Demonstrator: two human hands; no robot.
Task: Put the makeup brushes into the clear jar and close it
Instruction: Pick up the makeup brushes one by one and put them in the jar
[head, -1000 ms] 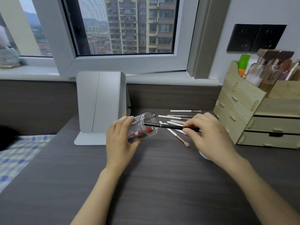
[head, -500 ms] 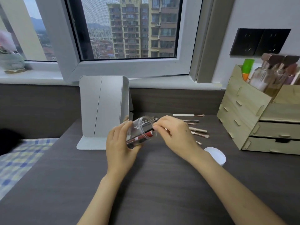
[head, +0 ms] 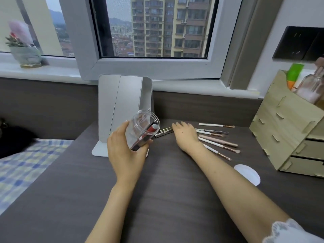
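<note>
- The right hand (head: 185,135) has left the mouth of the jar (head: 142,129) and now lies fingers spread over the brushes (head: 217,140) on the counter (head: 157,199), reaching toward a dark brush; no pinch is visible yet.
- The left hand (head: 125,153) is wrapped around the tilted jar, mouth facing right.
- The jar holds a red-ended item and a dark brush.
- Several brushes remain loose; the white lid (head: 248,174) lies apart, so closing is not yet due.

dark grey desk (head: 166,199), blue-yellow checked bedding (head: 22,165) (white lid (head: 249,174))
</note>
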